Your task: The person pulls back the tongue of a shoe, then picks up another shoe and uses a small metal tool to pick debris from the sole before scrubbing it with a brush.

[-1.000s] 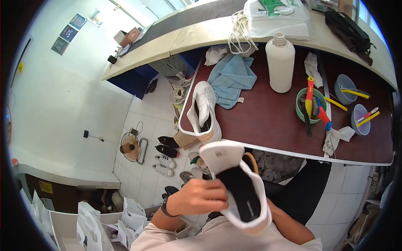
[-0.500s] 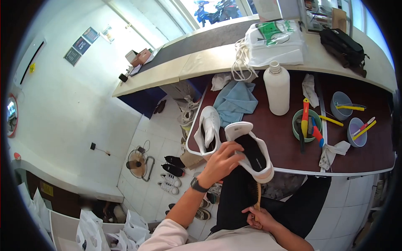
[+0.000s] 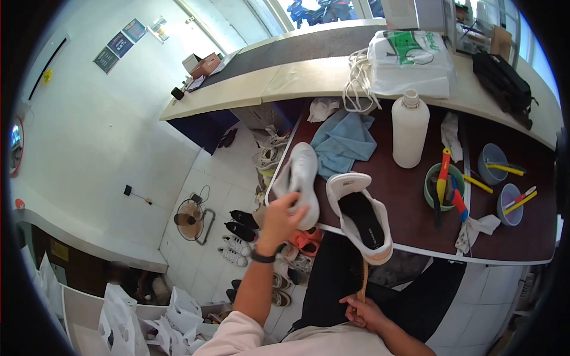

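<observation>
My left hand (image 3: 280, 221) has its fingers closed around the heel end of a white sneaker (image 3: 304, 172), tilted at the table's left edge. Beside it, a second white sneaker (image 3: 360, 219) with a black insole rests on the table's front edge, its opening facing me. My right hand (image 3: 365, 313), low over my lap, is closed around the handle of a wooden brush (image 3: 363, 277). The brush stands upright just below the second sneaker, and its top end is hidden by that shoe.
On the dark table (image 3: 409, 207) are a blue cloth (image 3: 344, 145), a white bottle (image 3: 409, 133), a green bowl (image 3: 431, 193) of brushes, two more bowls and crumpled tissues. A plastic bag (image 3: 409, 71) lies on the counter. Shoes and a fan (image 3: 190, 219) stand on the floor, left.
My left hand has moved left from the second sneaker to the first one and taken hold of it. That sneaker has turned. My right hand stays on the brush.
</observation>
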`<control>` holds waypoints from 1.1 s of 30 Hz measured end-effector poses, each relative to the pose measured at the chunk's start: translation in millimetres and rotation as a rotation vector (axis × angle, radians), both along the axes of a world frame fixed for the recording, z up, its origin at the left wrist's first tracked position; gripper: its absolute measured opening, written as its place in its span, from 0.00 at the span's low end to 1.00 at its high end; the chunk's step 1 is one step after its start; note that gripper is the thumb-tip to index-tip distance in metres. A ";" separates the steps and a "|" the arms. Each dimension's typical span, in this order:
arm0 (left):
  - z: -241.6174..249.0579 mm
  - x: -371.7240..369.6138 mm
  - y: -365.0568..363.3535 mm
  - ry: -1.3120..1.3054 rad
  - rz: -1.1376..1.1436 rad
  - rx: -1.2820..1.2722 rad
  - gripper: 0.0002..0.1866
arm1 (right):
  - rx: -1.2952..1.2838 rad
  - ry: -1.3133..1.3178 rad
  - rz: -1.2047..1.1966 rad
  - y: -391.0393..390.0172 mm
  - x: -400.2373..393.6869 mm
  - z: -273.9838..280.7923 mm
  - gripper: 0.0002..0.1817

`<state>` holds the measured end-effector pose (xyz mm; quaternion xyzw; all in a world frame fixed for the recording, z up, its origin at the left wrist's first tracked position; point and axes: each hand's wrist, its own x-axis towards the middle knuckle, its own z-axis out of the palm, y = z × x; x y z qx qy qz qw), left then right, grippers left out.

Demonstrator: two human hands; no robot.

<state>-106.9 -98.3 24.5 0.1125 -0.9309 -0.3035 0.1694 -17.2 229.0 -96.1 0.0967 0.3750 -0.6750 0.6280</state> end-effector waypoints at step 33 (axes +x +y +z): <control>-12.5 73.5 158.4 -0.807 -1.273 1.071 0.40 | -0.115 -0.067 -0.125 -1.1 21.5 -29.0 0.21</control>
